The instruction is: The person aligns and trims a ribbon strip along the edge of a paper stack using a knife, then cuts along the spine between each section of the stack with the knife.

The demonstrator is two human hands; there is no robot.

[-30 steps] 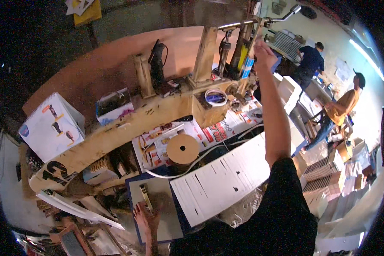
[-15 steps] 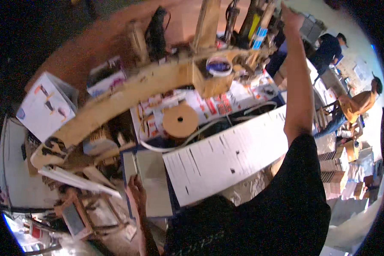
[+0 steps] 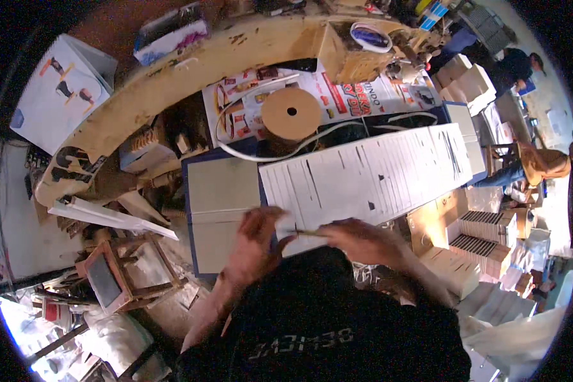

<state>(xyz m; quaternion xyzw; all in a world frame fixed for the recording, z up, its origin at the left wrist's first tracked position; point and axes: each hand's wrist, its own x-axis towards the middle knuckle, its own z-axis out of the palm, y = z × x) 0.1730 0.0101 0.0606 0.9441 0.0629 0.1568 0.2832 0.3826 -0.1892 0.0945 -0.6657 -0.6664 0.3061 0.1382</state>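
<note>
My right hand is closed around a thin, dark stick-like tool that points left. Its exact kind is too blurred to make out. Close to the tool's tip is my left hand, fingers curled and smeared by motion. Both hands are in front of my body, over the near edge of a long white sheet marked with rows of dark lines. To the left of the sheet lies a grey-beige board with dark blue edges.
Beyond the sheet sits a tan disc with a centre hole, beside a loose white strip. A curved wooden beam runs behind. Left stands a wooden stool; right are stacked boards and a person in orange.
My right hand has come back from the far right, and the thin tool now shows in it. My left hand has moved right, off the board, toward it. The view has tilted down.
</note>
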